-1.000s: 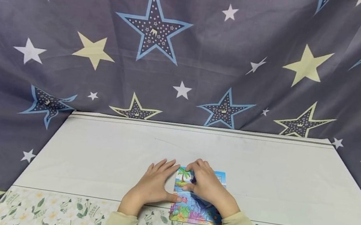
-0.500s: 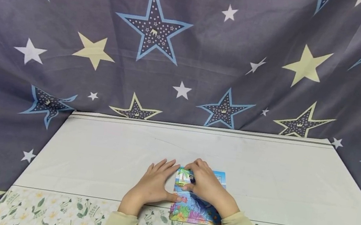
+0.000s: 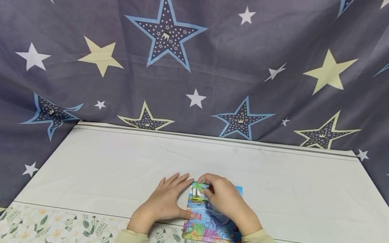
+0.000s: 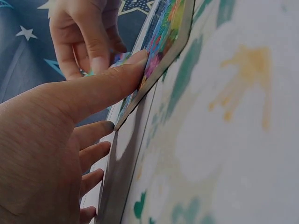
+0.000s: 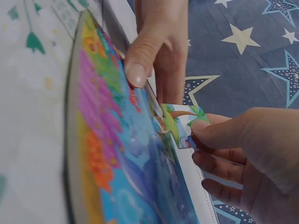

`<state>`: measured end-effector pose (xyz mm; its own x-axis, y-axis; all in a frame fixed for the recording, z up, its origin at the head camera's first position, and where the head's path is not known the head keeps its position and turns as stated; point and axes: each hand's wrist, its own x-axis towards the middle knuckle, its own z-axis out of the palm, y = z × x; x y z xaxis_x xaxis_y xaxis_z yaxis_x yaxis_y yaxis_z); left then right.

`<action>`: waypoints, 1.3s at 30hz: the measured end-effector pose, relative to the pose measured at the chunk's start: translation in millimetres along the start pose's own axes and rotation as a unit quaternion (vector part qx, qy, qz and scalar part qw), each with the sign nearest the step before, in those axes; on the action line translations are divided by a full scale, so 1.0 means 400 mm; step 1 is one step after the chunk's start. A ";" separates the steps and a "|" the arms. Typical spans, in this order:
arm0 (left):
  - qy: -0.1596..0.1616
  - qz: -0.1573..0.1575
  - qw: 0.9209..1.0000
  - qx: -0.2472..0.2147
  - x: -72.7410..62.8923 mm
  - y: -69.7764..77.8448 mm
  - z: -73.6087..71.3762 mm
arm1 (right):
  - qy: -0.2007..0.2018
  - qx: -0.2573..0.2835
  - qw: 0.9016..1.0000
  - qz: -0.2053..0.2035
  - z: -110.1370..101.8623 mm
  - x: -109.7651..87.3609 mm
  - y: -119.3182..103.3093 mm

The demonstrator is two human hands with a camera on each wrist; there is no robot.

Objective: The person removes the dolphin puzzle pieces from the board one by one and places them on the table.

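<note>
A jigsaw puzzle board (image 3: 215, 231) with a bright undersea picture lies flat on the table. My right hand (image 3: 226, 199) is over its upper part and pinches a puzzle piece (image 5: 181, 119) with a palm tree on it between thumb and index finger. In the right wrist view that piece stands tilted up from the board's face, its lower edge close to the board. My left hand (image 3: 163, 200) lies at the board's left side, fingers spread and straight. Its thumb (image 4: 126, 67) presses on the board's edge. The right hand hides part of the board's upper right.
The board straddles the white part of the tablecloth (image 3: 114, 168) and its floral front band (image 3: 66, 228). Behind the table hangs a dark curtain (image 3: 203, 63) printed with stars. Black straps with small devices sit at both wrists.
My right hand has shifted slightly, its thumb moving up and to the right, and the palm tree piece has come up tilted in its fingers. The left hand has stayed in place.
</note>
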<state>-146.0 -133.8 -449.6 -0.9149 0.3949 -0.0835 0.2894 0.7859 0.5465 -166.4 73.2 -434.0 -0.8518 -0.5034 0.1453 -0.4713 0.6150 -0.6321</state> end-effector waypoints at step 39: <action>-0.007 0.011 1.000 0.010 -0.002 0.002 -0.006 | 0.172 0.020 0.982 0.073 -0.159 -0.037 0.133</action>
<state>-145.6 -134.7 -447.1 -0.9044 0.4184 -0.0830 0.3148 0.7860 0.5320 -193.4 152.0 -421.3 -0.9398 -0.1721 0.2954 -0.3349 0.6369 -0.6944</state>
